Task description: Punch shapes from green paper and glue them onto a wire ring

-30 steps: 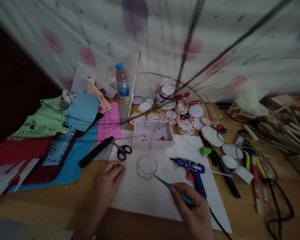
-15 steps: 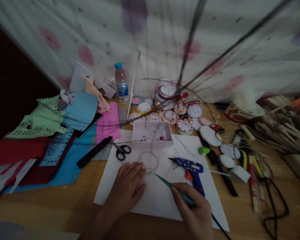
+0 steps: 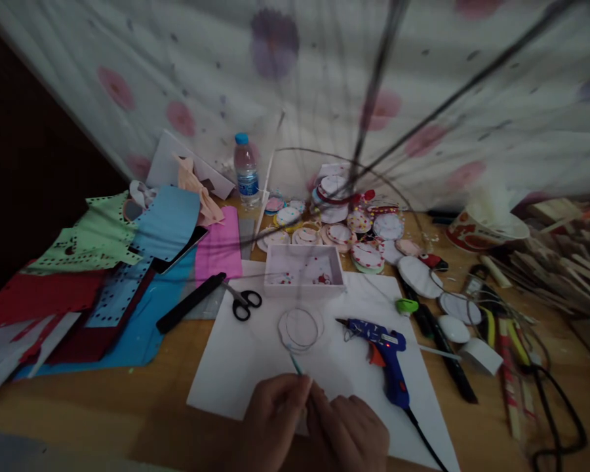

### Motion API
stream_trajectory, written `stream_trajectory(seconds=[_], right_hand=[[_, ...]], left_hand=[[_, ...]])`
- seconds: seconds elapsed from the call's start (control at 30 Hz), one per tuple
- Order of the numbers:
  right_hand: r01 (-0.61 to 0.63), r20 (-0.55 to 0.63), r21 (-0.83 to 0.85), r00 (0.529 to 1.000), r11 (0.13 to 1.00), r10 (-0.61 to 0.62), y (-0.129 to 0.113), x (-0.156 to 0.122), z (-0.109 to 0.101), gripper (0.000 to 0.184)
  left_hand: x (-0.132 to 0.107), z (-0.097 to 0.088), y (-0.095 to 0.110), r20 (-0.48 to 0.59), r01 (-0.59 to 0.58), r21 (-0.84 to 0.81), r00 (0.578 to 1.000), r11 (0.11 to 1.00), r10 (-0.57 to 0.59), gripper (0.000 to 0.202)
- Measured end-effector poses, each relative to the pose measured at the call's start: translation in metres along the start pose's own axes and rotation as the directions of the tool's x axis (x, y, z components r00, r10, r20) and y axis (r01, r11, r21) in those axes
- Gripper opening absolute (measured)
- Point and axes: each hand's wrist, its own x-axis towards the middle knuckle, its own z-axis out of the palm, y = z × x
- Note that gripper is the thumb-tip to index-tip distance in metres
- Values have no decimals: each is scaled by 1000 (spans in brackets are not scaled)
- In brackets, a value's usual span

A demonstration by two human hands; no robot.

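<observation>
Close together at the front edge of the white sheet (image 3: 216, 380), my hands are both closed. Slim teal tweezers (image 3: 295, 364) poke out from between the fingers, pointed tip facing away from me. My left hand (image 3: 274, 419) pinches them near the tip, while my right hand (image 3: 347, 426) is wrapped round the rear part, which is mostly hidden. Just beyond the tip, thin wire-like rings (image 3: 319, 331) lie overlapping on the paper. A shallow white box (image 3: 305, 288) with small red bits inside stands behind them.
Right of the rings lies a blue glue gun (image 3: 376, 334), its cord running frontward. Black-handled scissors (image 3: 246, 305) lie left. Decorated discs (image 3: 339, 234) and a water bottle (image 3: 247, 174) stand behind. Coloured sheets (image 3: 167, 219) cover the left; wooden sticks (image 3: 565, 246) and pens (image 3: 452, 360) are right.
My left hand has left the paper beside the rings and drawn back to the tweezers. My right hand has moved left and nearer to me with them. The view has shifted slightly.
</observation>
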Motion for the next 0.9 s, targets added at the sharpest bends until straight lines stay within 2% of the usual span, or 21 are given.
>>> stream_trajectory(seconds=[0.07, 0.13, 0.23, 0.3, 0.37, 0.47, 0.53, 0.63, 0.7, 0.77, 0.9], right_hand=[[21, 34, 19, 999, 1000, -21, -2, -1, 6, 28], [-28, 71, 80, 997, 996, 22, -7, 0, 8, 25], [-244, 116, 276, 969, 930, 219, -17, 5, 4, 23], [-401, 166, 391, 916, 828, 365, -22, 10, -3, 25], [-491, 178, 412, 870, 768, 461, -17, 15, -12, 20], [-595, 101, 200, 803, 778, 588, 13, 16, -24, 11], [-690, 77, -30, 720, 723, 690, 42, 10, -30, 21], [-670, 42, -346, 689, 657, 724, 77, -3, -31, 48], [-624, 84, -468, 673, 625, 735, 85, -8, -27, 55], [-592, 117, -538, 652, 600, 749, 83, -9, -22, 52], [-640, 130, -492, 616, 590, 777, 77, -2, -18, 40]], left_hand=[[2, 7, -2, 4, 73, -85, 997, 994, -73, 48], [6, 6, -3, -25, 92, -121, 995, 988, -95, 50], [9, -5, 3, -62, 84, -128, 994, 988, -92, 45], [9, -15, 11, -17, 58, -127, 998, 990, -61, 42], [8, -23, 17, 57, 32, -114, 998, 993, -25, 43], [7, -29, 16, 135, 39, -101, 990, 994, -25, 46], [8, -29, 10, 166, 43, -118, 986, 992, -23, 48], [11, -26, -4, 211, 10, -153, 977, 988, 23, 50], [15, -22, -11, 250, 10, -164, 968, 986, 32, 49], [19, -20, -16, 256, 15, -159, 966, 987, 26, 48], [25, -18, -22, 252, -13, -117, 967, 993, 43, 48]])
